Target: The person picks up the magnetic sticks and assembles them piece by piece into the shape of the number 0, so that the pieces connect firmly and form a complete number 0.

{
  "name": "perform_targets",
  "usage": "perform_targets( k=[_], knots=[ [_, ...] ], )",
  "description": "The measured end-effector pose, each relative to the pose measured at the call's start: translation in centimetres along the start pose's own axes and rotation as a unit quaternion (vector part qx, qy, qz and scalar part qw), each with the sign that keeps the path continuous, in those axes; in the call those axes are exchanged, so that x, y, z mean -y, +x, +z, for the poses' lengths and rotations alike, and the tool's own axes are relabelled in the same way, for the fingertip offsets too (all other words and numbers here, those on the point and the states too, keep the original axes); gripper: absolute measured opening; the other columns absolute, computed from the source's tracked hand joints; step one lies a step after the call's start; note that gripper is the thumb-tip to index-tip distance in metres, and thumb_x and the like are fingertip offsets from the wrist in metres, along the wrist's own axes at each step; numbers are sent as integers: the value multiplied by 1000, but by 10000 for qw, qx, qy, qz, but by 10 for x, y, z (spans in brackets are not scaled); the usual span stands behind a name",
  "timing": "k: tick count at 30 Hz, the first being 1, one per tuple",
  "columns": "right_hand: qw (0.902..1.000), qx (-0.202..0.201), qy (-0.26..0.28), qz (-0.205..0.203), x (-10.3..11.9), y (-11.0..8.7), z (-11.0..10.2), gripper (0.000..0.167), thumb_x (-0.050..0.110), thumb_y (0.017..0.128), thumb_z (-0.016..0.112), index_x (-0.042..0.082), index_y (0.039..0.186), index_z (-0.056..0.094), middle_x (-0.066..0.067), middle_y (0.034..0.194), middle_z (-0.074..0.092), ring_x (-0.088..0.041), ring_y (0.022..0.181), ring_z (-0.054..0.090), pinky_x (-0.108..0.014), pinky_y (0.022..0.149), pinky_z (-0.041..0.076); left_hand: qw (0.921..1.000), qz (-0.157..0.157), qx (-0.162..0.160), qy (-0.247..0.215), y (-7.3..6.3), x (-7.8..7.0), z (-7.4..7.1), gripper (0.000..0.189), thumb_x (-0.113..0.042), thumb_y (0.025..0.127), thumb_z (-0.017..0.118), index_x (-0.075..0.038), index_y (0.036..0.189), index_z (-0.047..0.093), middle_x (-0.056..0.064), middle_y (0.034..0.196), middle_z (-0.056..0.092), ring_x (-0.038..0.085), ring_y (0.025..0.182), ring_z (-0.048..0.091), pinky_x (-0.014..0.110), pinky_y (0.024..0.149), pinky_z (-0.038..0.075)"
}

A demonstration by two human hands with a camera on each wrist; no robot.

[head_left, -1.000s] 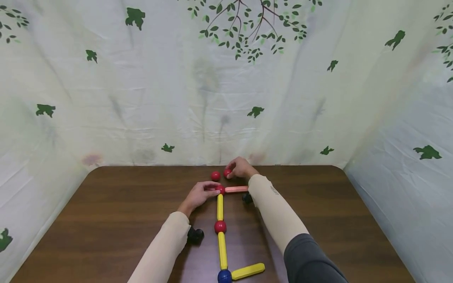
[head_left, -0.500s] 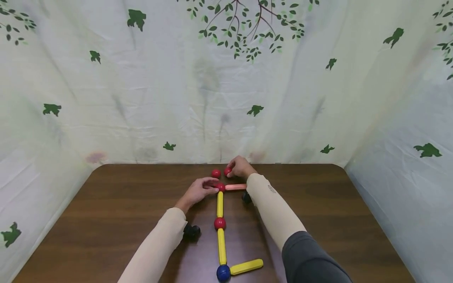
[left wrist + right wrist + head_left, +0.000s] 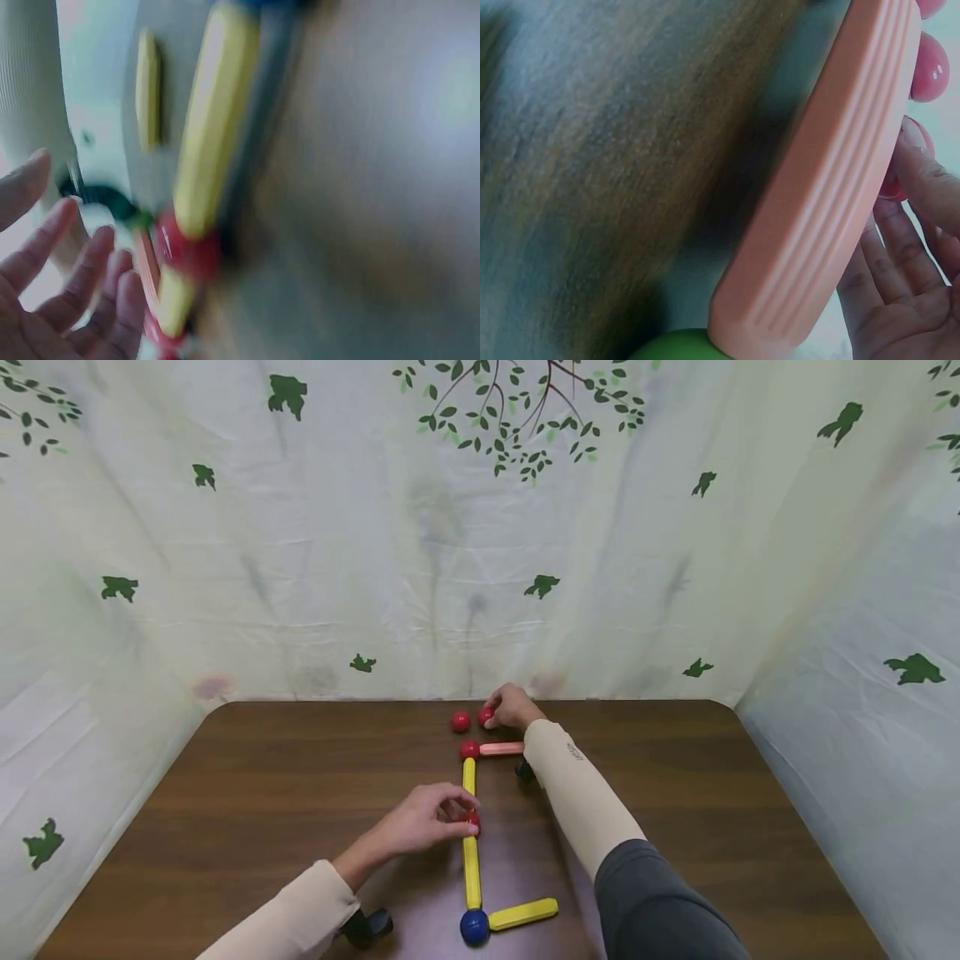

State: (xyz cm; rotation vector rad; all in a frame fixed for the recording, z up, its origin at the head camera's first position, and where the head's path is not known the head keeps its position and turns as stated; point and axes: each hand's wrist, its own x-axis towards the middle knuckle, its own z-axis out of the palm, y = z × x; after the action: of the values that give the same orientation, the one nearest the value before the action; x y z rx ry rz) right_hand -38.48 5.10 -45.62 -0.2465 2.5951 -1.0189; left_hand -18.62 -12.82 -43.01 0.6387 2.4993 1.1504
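At the far edge, my right hand (image 3: pixel 513 707) pinches a red ball (image 3: pixel 485 717) between thumb and fingers. Beside it lies another red ball (image 3: pixel 461 721). My left hand (image 3: pixel 429 818) overlaps the middle red ball (image 3: pixel 474 824) in the head view; the left wrist view shows its loosely spread fingers apart from that ball. Two yellow sticks, a far one (image 3: pixel 469 774) and a near one (image 3: pixel 471 872), run in line through it. A corner red ball (image 3: pixel 469 749) joins the far stick to a pink stick (image 3: pixel 501 748). My right forearm hides the pink stick's other end.
A blue ball (image 3: pixel 474 927) ends the row nearest me, with another yellow stick (image 3: pixel 525 914) reaching right from it. A green ball (image 3: pixel 679 346) touches the pink stick's end. Everything lies on a brown wooden table (image 3: pixel 247 793), with a leaf-patterned white cloth (image 3: pixel 330 552) behind it.
My left hand has left the corner red ball and come toward me to the middle red ball. My right hand keeps its red ball at nearly the same place.
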Motion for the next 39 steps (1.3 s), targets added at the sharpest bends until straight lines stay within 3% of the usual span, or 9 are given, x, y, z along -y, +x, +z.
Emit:
perform_targets(
  k=[4, 9, 13, 20, 25, 30, 35, 39],
  knots=[
    [10000, 35, 51, -45, -2, 2, -1, 31, 5, 78, 80, 4, 107, 71, -10, 103, 66, -22, 90, 56, -32, 81, 50, 9984, 195, 458, 254, -21, -17, 24, 33, -31, 84, 75, -10, 110, 68, -1, 92, 62, 9, 74, 54, 21, 65, 46],
    [10000, 40, 7, -88, -2, 0, 0, 31, 5, 77, 80, 4, 107, 71, -10, 103, 66, -21, 90, 56, -32, 80, 50, 9916, -15, 774, 1033, -41, -26, 45, 33, -36, 81, 76, -19, 109, 69, -12, 79, 54, 2, 67, 47, 19, 59, 42],
    [9999, 22, -55, -110, -2, -1, 0, 32, 6, 77, 81, 4, 107, 72, -9, 103, 66, -20, 90, 56, -31, 80, 50, 9848, -276, 935, 1437, -50, -26, 54, 33, -40, 80, 77, -24, 107, 68, -14, 73, 50, 2, 64, 44, 20, 56, 39],
    [9999, -67, -23, -90, -1, -2, 2, 33, 5, 75, 82, 4, 107, 72, -9, 103, 68, -20, 91, 56, -31, 82, 49, 9781, -908, 1438, 1203, -55, -25, 61, 29, -38, 82, 75, -28, 108, 68, -14, 77, 53, 4, 71, 47, 23, 64, 42],
    [9998, -121, -77, -102, 1, -3, 1, 33, 5, 75, 82, 4, 107, 72, -8, 103, 68, -20, 92, 55, -31, 83, 48, 9784, -1043, 1446, 1046, -54, -21, 64, 30, -39, 82, 75, -28, 109, 67, -14, 78, 54, 5, 71, 48, 25, 65, 42],
    [9999, -116, -20, -120, 1, -4, 1, 32, 5, 76, 81, 3, 107, 72, -9, 103, 68, -19, 91, 55, -31, 83, 48, 9840, -964, 1324, 700, -55, -15, 66, 27, -35, 82, 75, -25, 107, 70, -14, 78, 54, 4, 70, 49, 23, 65, 42],
    [9998, -88, -27, -149, 1, -4, 1, 31, 5, 77, 81, 3, 106, 72, -8, 102, 68, -18, 90, 55, -30, 81, 48, 9928, -437, 1087, 239, -57, -7, 67, 24, -30, 82, 77, -17, 101, 72, -15, 73, 56, 0, 64, 50, 19, 59, 44],
    [9999, -87, -7, -124, 2, -4, 1, 31, 4, 76, 81, 3, 106, 72, -9, 102, 67, -18, 89, 55, -30, 81, 49, 9950, -298, 917, -278, -58, -1, 68, 22, -24, 80, 79, -12, 98, 73, -13, 70, 56, -1, 60, 51, 18, 56, 46]
  ],
)
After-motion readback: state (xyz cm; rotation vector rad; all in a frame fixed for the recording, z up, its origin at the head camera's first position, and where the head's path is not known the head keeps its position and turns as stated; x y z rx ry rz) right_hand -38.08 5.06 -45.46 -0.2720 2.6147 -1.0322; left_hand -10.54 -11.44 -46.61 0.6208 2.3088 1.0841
